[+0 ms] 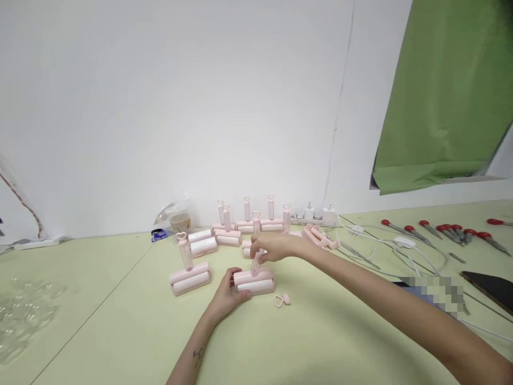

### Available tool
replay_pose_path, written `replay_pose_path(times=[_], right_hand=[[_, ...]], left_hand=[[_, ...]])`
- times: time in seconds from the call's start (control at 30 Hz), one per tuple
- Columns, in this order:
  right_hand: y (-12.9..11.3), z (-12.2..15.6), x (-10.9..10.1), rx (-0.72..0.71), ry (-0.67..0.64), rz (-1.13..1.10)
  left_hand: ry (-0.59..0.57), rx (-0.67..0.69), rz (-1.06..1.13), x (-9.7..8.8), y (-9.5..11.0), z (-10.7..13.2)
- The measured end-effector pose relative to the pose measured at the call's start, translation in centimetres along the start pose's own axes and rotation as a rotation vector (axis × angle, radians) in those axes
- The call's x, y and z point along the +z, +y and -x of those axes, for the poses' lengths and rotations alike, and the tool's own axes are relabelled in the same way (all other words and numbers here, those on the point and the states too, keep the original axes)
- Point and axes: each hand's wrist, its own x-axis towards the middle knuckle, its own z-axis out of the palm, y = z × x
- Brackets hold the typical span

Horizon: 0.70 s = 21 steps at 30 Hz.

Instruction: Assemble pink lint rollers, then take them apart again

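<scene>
My left hand [227, 295] grips the left end of a pink lint-roller base with a white roll [254, 282], lying on the pale green table [120, 331]. Above it, my right hand [274, 247] pinches a clear tubular handle [256, 262] that stands tilted on top of that base. A small pink heart-shaped cap [281, 300] lies loose on the table just right of the base. One assembled roller with an upright handle and heart top [187, 270] stands to the left.
Several more assembled pink rollers [248, 224] stand in a group near the wall. A plastic bag [176, 216] and power strip with chargers [315, 215] sit behind. Red-handled screwdrivers [436, 230], white cables [401, 248] and a dark phone [487, 289] lie right. Clear plastic parts [24, 315] lie left.
</scene>
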Motion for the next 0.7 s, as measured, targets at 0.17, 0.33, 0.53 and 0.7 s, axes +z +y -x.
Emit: replay_pose_path(times=[0.17, 0.33, 0.53, 0.7], right_hand=[[-1.0, -0.6, -0.9, -0.032, -0.070, 0.116], [-1.5, -1.6, -1.2, -0.078, -0.130, 0.178], [-2.1, -2.8, -1.2, 0.005, -0.158, 0.222], [-3.1, -3.6, -0.4, 0.083, -0.125, 0.238]], left_hand=[[0.011, -0.001, 0.002, 0.0, -0.1, 0.0], [0.021, -0.012, 0.005, -0.1, 0.0, -0.1], [0.028, -0.025, 0.006, -0.1, -0.1, -0.1], [0.049, -0.037, -0.026, 0.0, -0.1, 0.0]])
